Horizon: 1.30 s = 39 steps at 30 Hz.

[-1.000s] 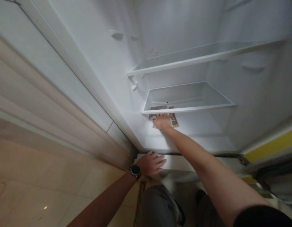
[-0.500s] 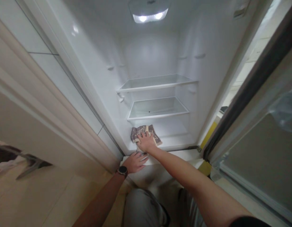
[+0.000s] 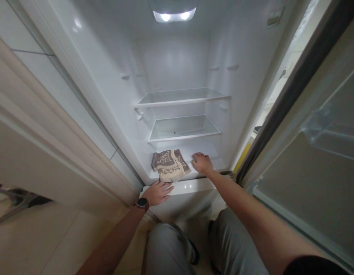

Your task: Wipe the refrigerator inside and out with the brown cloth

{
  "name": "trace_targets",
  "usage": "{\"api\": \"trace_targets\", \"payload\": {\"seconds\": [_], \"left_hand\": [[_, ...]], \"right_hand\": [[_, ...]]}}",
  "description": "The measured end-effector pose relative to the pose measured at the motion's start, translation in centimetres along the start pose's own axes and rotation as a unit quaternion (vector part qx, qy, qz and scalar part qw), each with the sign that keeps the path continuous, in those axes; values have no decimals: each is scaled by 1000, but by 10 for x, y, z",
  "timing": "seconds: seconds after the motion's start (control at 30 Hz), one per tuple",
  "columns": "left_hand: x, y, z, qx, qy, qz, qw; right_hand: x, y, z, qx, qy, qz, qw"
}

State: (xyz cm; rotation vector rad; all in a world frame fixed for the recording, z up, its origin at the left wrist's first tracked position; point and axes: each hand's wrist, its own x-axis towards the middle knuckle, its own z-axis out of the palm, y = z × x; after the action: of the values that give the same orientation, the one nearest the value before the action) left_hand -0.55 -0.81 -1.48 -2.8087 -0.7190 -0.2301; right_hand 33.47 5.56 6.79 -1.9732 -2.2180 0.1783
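A folded brown and cream patterned cloth towel (image 3: 170,165) lies on the floor of a fridge (image 3: 177,57), left of centre, with its cream end hanging at the front edge. My right hand (image 3: 202,163) rests on the fridge floor to the right of the towel, apart from it, palm down with fingers bent and nothing seen in them. Fingers spread, my left hand (image 3: 159,193) lies on the white drawer front (image 3: 191,187) just below the towel. A dark watch (image 3: 142,203) is on the left wrist.
Two glass shelves, an upper shelf (image 3: 182,97) and a lower shelf (image 3: 184,128), sit above the towel. The open fridge door (image 3: 314,183) stands at the right. A tiled wall (image 3: 76,103) borders the left side. My knees (image 3: 171,248) are below the drawer.
My right hand has let go of the towel and moved right onto the fridge floor. The towel now lies uncovered. My left hand stays on the drawer front; the view has shifted slightly.
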Motion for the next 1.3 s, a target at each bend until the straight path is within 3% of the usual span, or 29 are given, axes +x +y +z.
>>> {"api": "trace_targets", "payload": {"seconds": [0.27,0.37,0.47,0.53,0.63,0.7,0.73,0.83,0.93,1.03,1.17,1.3], "left_hand": [[-1,0,-2,-6,2,0,1000],[-5,13,-4,7,45,-5,999],[1,24,-19,-4,105,8,994],[22,21,-38,-18,154,-40,987],[75,0,-68,-37,188,-216,957],[113,-16,-76,-48,144,-325,933],[128,-22,-74,-42,91,-371,923],[157,-34,-52,-39,-48,-454,889],[167,-47,-27,-64,-111,-464,877],[174,-66,-14,-86,-140,-464,870],[181,-79,-12,-90,-152,-465,867],[178,-71,-17,-97,-163,-459,868]], "right_hand": [[6,1,13,19,3,16,1000],[5,1,11,25,11,19,999],[4,0,11,33,14,21,999],[5,-1,12,38,12,21,999],[5,-1,11,41,7,21,999],[5,-1,10,40,2,23,999],[5,-1,9,39,1,24,999],[5,-2,9,32,6,23,999],[6,-2,11,26,11,21,999],[7,-1,12,26,11,21,999],[7,-1,11,29,8,21,999],[6,-1,10,34,10,22,999]]}}
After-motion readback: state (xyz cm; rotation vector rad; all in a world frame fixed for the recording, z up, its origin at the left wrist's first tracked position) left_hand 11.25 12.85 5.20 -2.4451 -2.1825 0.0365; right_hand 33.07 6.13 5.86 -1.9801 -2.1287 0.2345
